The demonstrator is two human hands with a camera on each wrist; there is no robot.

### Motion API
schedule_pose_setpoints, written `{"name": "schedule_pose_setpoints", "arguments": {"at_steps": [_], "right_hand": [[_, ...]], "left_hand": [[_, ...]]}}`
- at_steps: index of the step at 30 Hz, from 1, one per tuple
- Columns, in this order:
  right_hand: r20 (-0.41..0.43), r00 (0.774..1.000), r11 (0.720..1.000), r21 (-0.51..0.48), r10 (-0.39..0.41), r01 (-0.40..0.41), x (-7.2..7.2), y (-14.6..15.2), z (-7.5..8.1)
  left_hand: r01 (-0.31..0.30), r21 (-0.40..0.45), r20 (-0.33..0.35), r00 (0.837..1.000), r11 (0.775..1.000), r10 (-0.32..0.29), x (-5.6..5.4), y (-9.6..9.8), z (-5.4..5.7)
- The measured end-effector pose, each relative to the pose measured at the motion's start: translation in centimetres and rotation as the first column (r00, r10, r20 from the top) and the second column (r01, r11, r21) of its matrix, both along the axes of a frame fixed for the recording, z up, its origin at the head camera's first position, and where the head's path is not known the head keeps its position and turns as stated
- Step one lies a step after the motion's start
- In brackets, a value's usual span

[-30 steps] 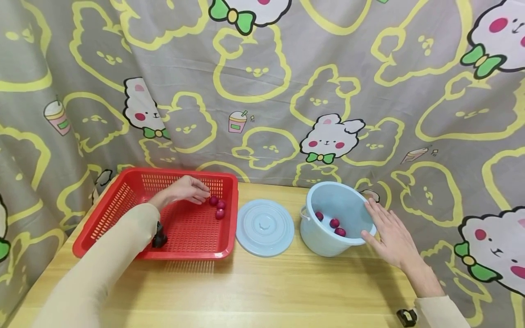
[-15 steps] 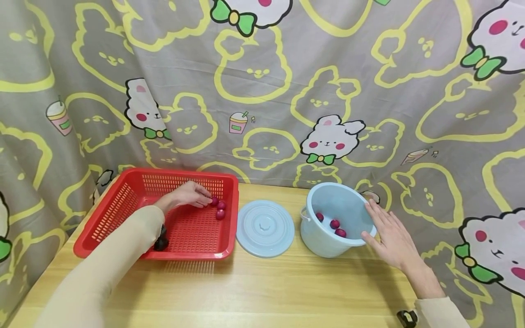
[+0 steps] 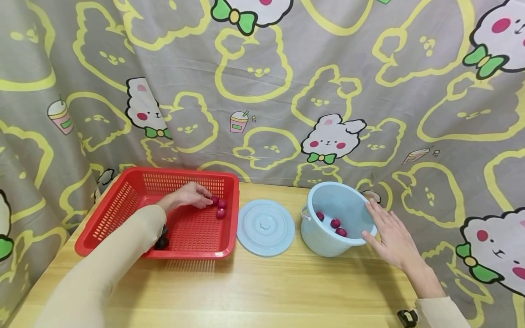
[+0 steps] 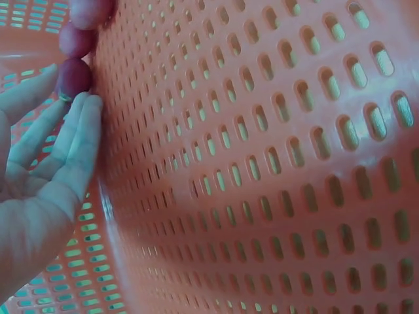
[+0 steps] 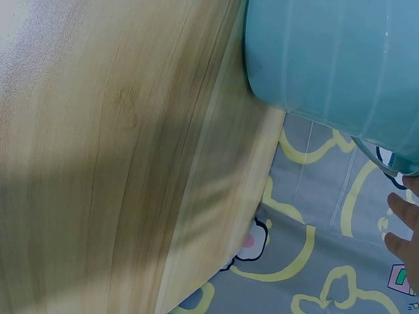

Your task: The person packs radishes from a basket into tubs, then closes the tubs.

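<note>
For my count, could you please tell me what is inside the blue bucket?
In the bucket are three round dark-red items; anything close behind its near wall is hidden.

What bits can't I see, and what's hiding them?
- Head view: part of the red basket, behind the left sleeve.
- Head view: some floor inside the blue bucket, behind its near wall.
- Left wrist view: the topmost red ball, cut off by the top edge.
- Right wrist view: most of the right hand, past the right edge.

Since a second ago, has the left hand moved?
Yes. Against the far rim of the red basket, the left hand has shifted lower in the head view and slightly right, toward the round dark-red items.
</note>
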State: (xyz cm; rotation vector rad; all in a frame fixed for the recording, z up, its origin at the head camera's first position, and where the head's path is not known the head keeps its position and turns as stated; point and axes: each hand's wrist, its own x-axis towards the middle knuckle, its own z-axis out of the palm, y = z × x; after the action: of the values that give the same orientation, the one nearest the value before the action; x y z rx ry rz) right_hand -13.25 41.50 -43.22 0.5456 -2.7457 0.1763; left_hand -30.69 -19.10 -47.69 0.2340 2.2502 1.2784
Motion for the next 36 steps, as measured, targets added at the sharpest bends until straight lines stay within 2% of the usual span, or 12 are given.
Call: {"name": "schedule_pose_setpoints", "arguments": {"at_steps": [13, 25, 36], "right_hand": [[-0.006, 1.0, 1.0, -0.007, 0.001, -0.001, -0.1, 0.0, 0.0], [-0.007, 1.0, 1.0, -0.004, -0.003, 0.003, -0.1, 0.0, 0.0], [-0.008, 1.0, 1.0, -0.001, -0.001, 0.001, -0.1, 0.0, 0.0]], "left_hand": [[-0.079, -0.015, -0.023, 0.997, 0.997, 0.079, 0.4, 1.0, -0.2], [-0.09, -0.045, -0.067, 0.994, 0.995, 0.087, 0.6, 1.4, -0.3], [-0.066, -0.027, -0.053, 0.997, 0.997, 0.064, 0.4, 0.9, 0.0]]}}
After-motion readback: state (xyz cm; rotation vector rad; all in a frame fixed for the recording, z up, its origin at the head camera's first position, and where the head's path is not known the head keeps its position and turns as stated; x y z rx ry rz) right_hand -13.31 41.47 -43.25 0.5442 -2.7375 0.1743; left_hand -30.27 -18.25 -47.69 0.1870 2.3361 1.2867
